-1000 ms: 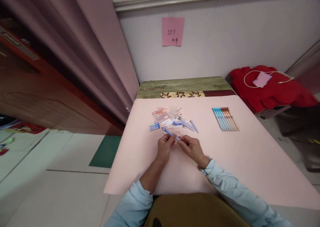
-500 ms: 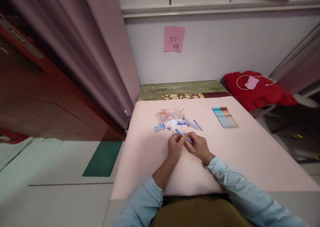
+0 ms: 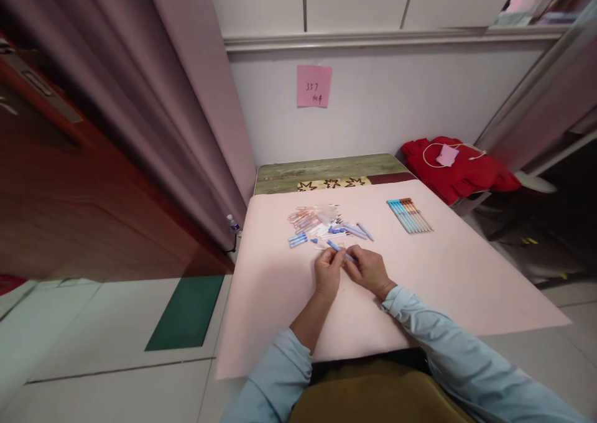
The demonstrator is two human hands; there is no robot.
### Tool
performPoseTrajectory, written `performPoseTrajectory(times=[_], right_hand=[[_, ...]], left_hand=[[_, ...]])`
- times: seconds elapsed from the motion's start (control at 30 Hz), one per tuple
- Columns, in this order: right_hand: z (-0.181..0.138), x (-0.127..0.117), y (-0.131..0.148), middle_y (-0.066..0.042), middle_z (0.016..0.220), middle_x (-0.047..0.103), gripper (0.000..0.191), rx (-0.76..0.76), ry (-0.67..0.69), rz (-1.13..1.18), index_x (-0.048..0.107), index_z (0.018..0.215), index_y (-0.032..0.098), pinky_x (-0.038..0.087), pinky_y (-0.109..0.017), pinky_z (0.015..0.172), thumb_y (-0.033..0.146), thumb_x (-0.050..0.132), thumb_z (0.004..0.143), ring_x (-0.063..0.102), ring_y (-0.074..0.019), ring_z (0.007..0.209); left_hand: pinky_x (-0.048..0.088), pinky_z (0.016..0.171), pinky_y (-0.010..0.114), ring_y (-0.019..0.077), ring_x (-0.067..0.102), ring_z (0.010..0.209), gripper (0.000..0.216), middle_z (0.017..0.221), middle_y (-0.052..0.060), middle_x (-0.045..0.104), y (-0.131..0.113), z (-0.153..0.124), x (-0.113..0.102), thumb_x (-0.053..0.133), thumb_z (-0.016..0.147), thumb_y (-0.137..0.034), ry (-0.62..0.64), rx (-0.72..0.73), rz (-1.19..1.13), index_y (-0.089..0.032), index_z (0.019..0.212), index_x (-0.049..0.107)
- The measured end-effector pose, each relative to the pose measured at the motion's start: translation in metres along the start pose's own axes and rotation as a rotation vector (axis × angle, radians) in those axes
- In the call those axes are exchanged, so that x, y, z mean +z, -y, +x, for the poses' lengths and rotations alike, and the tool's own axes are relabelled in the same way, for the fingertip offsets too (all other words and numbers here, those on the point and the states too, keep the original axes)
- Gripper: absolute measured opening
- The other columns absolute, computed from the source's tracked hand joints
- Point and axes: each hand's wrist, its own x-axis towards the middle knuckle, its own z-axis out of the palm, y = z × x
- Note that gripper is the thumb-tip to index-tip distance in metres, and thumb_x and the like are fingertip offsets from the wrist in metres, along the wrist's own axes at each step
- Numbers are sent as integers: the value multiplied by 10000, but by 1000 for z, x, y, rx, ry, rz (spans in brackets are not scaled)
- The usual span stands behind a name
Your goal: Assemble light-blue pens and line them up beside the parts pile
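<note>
Pen point(image 3: 333, 244): mid-table, between the hands, far end toward 10 o'clock, near end hidden by fingers | Left hand point(image 3: 328, 272): pinching pen | Right hand point(image 3: 369, 270): closed on pen's near end, fingertips partly obscured | Parts point(image 3: 305, 219): heaped at 11 o'clock, overlapping, I cannot count them | Row point(image 3: 409, 216) of pens: 2 o'clock

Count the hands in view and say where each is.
2: the left hand and the right hand beside it, both holding a blue pen piece near the loose parts.
</note>
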Motion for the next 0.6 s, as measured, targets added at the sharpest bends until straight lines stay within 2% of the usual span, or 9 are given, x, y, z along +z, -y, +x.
performPoseTrajectory(times=[0.33, 0.6], right_hand=[[0, -3, 0, -30, 710, 656, 222, -93, 30, 24, 596, 870, 183, 344, -246, 631, 309, 450, 979, 569, -136, 637], [1, -2, -4, -29, 755, 680, 189, -40, 48, 84, 617, 927, 192, 363, -255, 651, 333, 497, 962, 601, -153, 682]], left_hand=[[412, 627, 229, 102, 502, 606, 241, 605, -19, 569, -13, -3, -5, 695, 785, -363, 23, 5, 67, -143, 693, 658], [437, 627, 239, 112, 536, 622, 244, 661, 8, 631, -20, -6, 2, 743, 739, -374, -52, -72, 57, -135, 777, 718]])
